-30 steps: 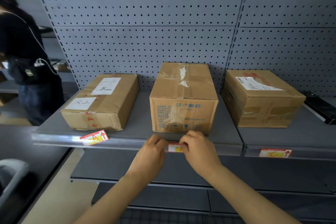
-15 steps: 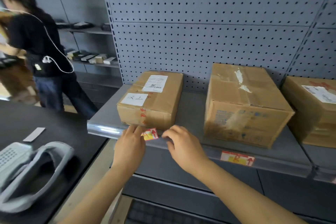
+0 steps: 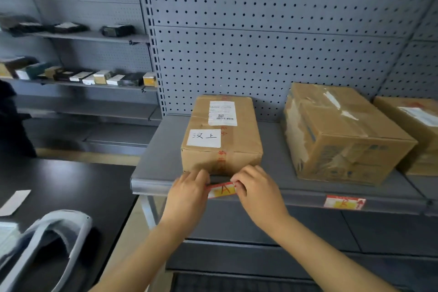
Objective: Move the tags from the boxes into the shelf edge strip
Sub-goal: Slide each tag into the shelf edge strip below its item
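A red, white and yellow tag marked "A" (image 3: 221, 190) lies against the grey shelf edge strip (image 3: 151, 187), below the left cardboard box (image 3: 222, 135). My left hand (image 3: 188, 193) pinches the tag's left end and my right hand (image 3: 259, 191) pinches its right end. The tag tilts slightly. A second tag (image 3: 344, 202) sits in the strip further right, under the middle box (image 3: 341, 133). A third box (image 3: 417, 130) stands at the far right, cut off by the frame.
Grey pegboard (image 3: 260, 31) backs the shelf. A black table (image 3: 59, 187) at the left carries a grey looped device (image 3: 45, 244) and a white slip (image 3: 14, 202). Shelves with small boxes (image 3: 94, 77) stand at the far left. A person's dark clothing (image 3: 11, 121) shows at the left edge.
My view and both hands have shifted left from the middle box's tag to the left box. Both hands now hold the "A" tag by its ends at the strip.
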Demonstrator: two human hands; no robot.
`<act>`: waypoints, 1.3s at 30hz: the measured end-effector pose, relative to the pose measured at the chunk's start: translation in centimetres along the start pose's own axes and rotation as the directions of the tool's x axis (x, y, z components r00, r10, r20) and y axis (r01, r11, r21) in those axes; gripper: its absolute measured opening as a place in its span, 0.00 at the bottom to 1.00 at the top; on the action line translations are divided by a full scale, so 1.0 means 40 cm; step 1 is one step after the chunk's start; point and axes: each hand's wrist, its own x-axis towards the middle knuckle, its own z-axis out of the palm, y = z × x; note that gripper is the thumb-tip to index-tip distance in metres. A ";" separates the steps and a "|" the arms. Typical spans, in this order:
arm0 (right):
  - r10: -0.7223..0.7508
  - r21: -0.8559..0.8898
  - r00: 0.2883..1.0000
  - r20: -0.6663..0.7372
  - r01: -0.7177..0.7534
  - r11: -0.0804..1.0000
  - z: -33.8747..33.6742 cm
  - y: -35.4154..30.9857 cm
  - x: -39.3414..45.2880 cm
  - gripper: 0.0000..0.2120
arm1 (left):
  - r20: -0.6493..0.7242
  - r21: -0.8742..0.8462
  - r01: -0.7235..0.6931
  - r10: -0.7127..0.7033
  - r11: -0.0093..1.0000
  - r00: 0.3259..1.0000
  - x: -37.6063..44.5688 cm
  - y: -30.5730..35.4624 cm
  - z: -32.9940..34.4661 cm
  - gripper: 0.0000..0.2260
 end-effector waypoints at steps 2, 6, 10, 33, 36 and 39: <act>0.004 -0.012 1.000 0.002 -0.004 1.000 0.001 -0.006 -0.004 0.04 | 0.003 0.010 -0.062 0.062 0.998 0.998 0.002 -0.010 -0.001 0.13; -0.043 -0.038 0.999 0.010 0.043 0.998 -0.007 -0.015 -0.008 0.04 | 0.047 0.047 -0.118 0.115 0.992 0.992 0.006 -0.012 -0.011 0.17; -0.047 -0.092 0.999 0.023 0.049 0.995 -0.005 -0.017 -0.015 0.05 | 0.081 0.090 -0.160 0.153 0.983 0.985 0.009 -0.020 -0.015 0.19; 0.034 -0.106 0.999 0.030 -0.030 0.994 0.026 -0.013 -0.024 0.10 | 0.180 0.124 -0.053 0.030 0.991 0.983 0.006 -0.004 -0.038 0.17; 0.025 -0.137 0.999 0.041 -0.019 0.990 0.024 -0.017 -0.029 0.10 | 0.211 0.152 -0.017 -0.016 0.988 0.977 0.001 0.010 -0.046 0.11; 0.027 -0.179 0.998 0.065 -0.015 0.984 0.027 -0.015 -0.032 0.12 | 0.187 0.169 -0.006 -0.026 0.986 0.982 -0.005 0.011 -0.043 0.13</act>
